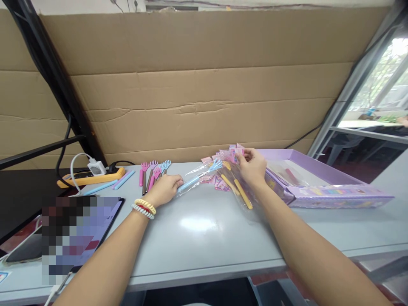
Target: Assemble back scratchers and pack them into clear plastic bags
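Note:
My left hand is closed on the lower end of a light-blue back scratcher in a clear plastic sleeve. Its claw-shaped head points right, toward my other hand. My right hand pinches a small pink printed card at the back of the table. Below that hand lie yellow back scratchers in clear wrapping. More pink cards are heaped beside them. Behind my left hand, several pink, purple and blue back scratchers lie loose.
A lilac open box stands on the right with clear wrapping inside. On the left are a yellow power strip with a white plug, blue and purple sticks, and a tablet. Cardboard walls the back of the grey table.

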A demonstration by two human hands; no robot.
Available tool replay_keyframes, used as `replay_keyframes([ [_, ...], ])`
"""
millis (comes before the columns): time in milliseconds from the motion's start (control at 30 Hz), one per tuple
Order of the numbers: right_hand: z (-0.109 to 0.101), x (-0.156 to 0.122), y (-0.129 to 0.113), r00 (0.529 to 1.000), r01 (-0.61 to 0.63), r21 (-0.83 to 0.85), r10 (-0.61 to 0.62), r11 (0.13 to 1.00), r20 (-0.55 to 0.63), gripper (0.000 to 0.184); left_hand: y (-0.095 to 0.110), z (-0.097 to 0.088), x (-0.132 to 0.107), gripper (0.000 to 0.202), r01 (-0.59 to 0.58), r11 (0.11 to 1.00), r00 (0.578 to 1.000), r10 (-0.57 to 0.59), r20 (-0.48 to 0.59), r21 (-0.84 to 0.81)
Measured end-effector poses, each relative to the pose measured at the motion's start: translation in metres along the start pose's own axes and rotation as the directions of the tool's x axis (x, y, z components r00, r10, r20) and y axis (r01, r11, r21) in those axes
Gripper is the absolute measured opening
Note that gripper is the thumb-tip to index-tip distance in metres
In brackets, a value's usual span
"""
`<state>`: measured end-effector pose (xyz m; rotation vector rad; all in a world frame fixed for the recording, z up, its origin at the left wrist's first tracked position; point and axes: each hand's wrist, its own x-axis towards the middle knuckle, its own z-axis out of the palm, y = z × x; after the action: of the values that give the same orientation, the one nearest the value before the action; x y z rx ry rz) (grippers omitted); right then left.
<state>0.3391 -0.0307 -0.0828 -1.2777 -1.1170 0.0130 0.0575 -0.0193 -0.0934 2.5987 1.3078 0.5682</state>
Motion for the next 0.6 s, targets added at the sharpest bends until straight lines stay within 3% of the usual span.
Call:
replay_keyframes([
  [167,-0.0014,-0.0027,0.0013,0.982,0.172,-0.234,-0.185,0.957,-0.033,0.023,0.0003,-0.0026,-0.0006,0.032,-0.018,0.997,1.0,0.019,0.023,-0.069],
  [333,-0.0029,-0.0029,0.0039,0.961,0.224,-0.286,-0.259,0.932,-0.092,0.024,0.0021,-0.004,-0.0017,0.032,-0.056,0.991,0.997,0.062,0.046,-0.121],
  [467,-0.0043,-0.002,0.0027,0.955,0.227,-0.255,-0.266,0.94,-0.129,0.022,0.0034,-0.0044,-0.0022,0.031,-0.069,0.989,0.996,0.076,0.052,-0.132],
  [600,-0.004,-0.0013,0.0002,0.971,0.177,-0.105,-0.191,0.979,-0.147,0.02,0.0037,-0.0038,-0.0024,0.031,-0.064,0.99,0.996,0.071,0.053,-0.125],
])
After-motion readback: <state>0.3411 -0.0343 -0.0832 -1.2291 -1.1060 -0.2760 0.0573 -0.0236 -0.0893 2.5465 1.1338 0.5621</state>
